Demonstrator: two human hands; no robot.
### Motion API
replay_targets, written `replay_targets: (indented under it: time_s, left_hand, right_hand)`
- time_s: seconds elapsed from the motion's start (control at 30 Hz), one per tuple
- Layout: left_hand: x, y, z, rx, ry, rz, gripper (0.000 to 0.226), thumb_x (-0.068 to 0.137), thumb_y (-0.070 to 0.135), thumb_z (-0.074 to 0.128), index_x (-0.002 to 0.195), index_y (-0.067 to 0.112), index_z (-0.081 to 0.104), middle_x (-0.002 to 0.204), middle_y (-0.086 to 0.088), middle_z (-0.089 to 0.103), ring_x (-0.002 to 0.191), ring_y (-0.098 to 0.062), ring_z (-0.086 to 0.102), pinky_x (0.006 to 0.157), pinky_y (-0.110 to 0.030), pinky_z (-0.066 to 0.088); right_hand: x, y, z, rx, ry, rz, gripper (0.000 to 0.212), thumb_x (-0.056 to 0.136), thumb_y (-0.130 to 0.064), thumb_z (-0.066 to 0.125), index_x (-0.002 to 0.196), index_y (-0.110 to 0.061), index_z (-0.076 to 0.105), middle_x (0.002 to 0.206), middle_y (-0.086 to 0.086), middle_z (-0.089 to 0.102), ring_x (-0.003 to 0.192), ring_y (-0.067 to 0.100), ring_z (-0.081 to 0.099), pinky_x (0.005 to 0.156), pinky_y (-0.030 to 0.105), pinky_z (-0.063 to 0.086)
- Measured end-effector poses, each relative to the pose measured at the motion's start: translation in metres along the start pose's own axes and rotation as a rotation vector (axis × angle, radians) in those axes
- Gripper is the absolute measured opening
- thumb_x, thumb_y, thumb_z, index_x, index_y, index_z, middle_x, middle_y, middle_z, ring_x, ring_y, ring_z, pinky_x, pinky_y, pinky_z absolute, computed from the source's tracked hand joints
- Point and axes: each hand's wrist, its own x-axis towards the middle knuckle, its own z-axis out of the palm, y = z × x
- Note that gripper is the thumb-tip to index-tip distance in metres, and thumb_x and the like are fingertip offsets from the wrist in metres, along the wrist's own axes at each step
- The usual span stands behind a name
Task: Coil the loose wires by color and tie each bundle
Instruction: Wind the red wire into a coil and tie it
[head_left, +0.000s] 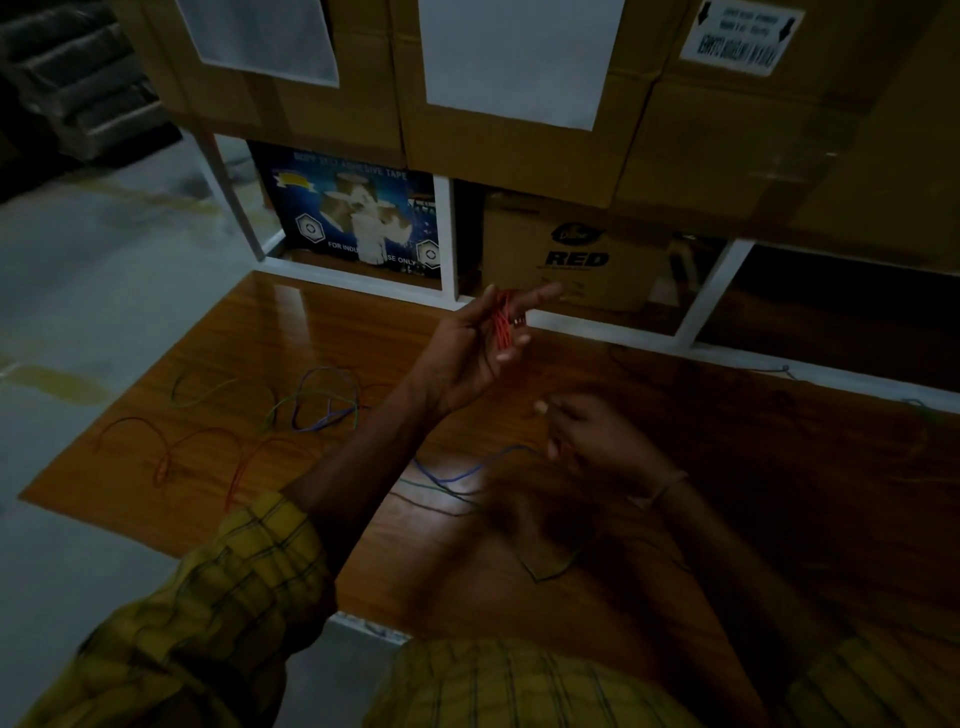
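Note:
My left hand (480, 340) is raised above the wooden table (322, 322), with a coil of red wire (505, 322) wound around its extended fingers. My right hand (597, 441) hovers lower and to the right, blurred, its fingers curled; what it pinches I cannot make out. A blue wire (457, 470) runs on the table toward the right hand. Loose red wires (208, 457) lie at the left of the table, with purple and green wires (322, 400) behind them. A dark green wire (550, 571) lies near the front.
Stacked cardboard boxes (519, 104) rest on a white frame (447, 234) at the far side of the table. Under it stand a tape carton (358, 218) and a box marked RED (576, 254). Grey floor (104, 291) lies to the left.

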Motion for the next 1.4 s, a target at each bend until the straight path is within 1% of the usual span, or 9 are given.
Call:
replay_targets:
  time_s: [0.13,0.27,0.43,0.6,0.73,0.87,0.97,1.2,1.4]
  left_hand:
    - [0.008,0.001,0.000,0.058,0.125,0.056,0.044,0.116,0.039,0.026,0.144,0.009,0.044,0.154,-0.017,0.056,0.087,-0.021,0.074,0.060,-0.023,0.055]
    - [0.010,-0.003,0.001,0.296,0.217,0.021,0.047,0.116,0.041,0.025,0.150,0.013,0.041,0.152,-0.013,0.057,0.108,-0.031,0.074,0.086,-0.036,0.063]
    - [0.006,-0.011,-0.005,0.571,0.173,-0.075,0.038,0.115,0.046,0.029,0.139,0.025,0.049,0.158,-0.011,0.052,0.122,-0.043,0.068,0.109,-0.062,0.051]
    - [-0.006,-0.015,-0.001,0.911,0.089,-0.120,0.056,0.113,0.057,0.024,0.148,0.020,0.049,0.139,-0.013,0.067,0.102,-0.027,0.075,0.101,-0.047,0.052]
    - [-0.011,-0.012,0.002,0.966,-0.030,-0.126,0.067,0.114,0.056,0.016,0.148,0.008,0.047,0.120,-0.018,0.073,0.064,-0.013,0.056,0.061,-0.029,0.044]
    - [-0.018,-0.006,0.004,0.890,-0.152,-0.186,0.086,0.113,0.056,0.008,0.116,-0.012,0.060,0.092,-0.035,0.061,0.049,-0.014,0.032,0.050,-0.027,0.029]
    - [-0.020,-0.003,0.011,0.727,-0.235,-0.236,0.085,0.113,0.053,0.003,0.107,-0.008,0.063,0.069,-0.022,0.047,0.044,-0.014,0.023,0.047,-0.029,0.024]
    - [-0.012,0.005,0.013,0.196,-0.179,-0.129,0.065,0.116,0.041,0.017,0.156,-0.007,0.035,0.111,-0.016,0.063,0.045,-0.009,0.029,0.049,-0.027,0.022]
    - [-0.002,0.001,0.011,0.060,-0.090,-0.046,0.055,0.112,0.034,0.025,0.153,0.000,0.041,0.144,-0.018,0.061,0.081,-0.020,0.067,0.070,-0.029,0.052]
  right_hand:
    - [-0.018,0.003,0.002,-0.363,-0.193,-0.113,0.021,0.099,-0.044,0.060,0.104,-0.029,0.073,0.089,0.009,0.075,0.077,0.022,0.074,0.074,0.052,0.061]
    - [-0.037,-0.021,-0.010,-0.441,-0.264,-0.293,0.031,0.090,-0.049,0.066,0.114,-0.031,0.074,0.088,-0.006,0.077,0.073,0.013,0.074,0.069,0.042,0.062]
    - [-0.051,-0.057,-0.039,-0.249,-0.275,-0.339,0.017,0.098,-0.017,0.068,0.113,-0.013,0.073,0.091,0.000,0.076,0.074,0.019,0.071,0.067,0.029,0.059]
    - [-0.034,-0.074,-0.081,0.092,-0.148,-0.353,0.018,0.100,-0.014,0.056,0.108,-0.004,0.070,0.072,0.001,0.066,0.048,0.011,0.054,0.055,0.034,0.047]
    - [-0.012,-0.076,-0.106,0.318,-0.012,-0.311,0.025,0.106,-0.020,0.050,0.098,-0.008,0.070,0.055,-0.002,0.038,0.041,0.010,0.035,0.048,0.026,0.047]
    - [0.019,-0.063,-0.106,0.233,0.219,-0.230,0.024,0.103,-0.030,0.060,0.094,-0.011,0.071,0.057,-0.004,0.040,0.046,0.010,0.036,0.050,0.026,0.043]
    - [0.034,-0.045,-0.093,0.116,0.336,-0.165,0.020,0.098,-0.035,0.067,0.090,-0.017,0.071,0.057,-0.008,0.054,0.050,0.013,0.043,0.052,0.028,0.039]
    - [0.025,-0.001,-0.043,-0.038,0.199,-0.041,0.028,0.103,-0.047,0.054,0.106,-0.027,0.072,0.076,0.001,0.063,0.061,0.018,0.052,0.053,0.030,0.040]
    - [-0.007,-0.013,-0.006,-0.494,0.096,-0.268,0.025,0.104,-0.028,0.057,0.087,-0.016,0.070,0.067,-0.011,0.056,0.063,-0.001,0.051,0.066,0.027,0.039]
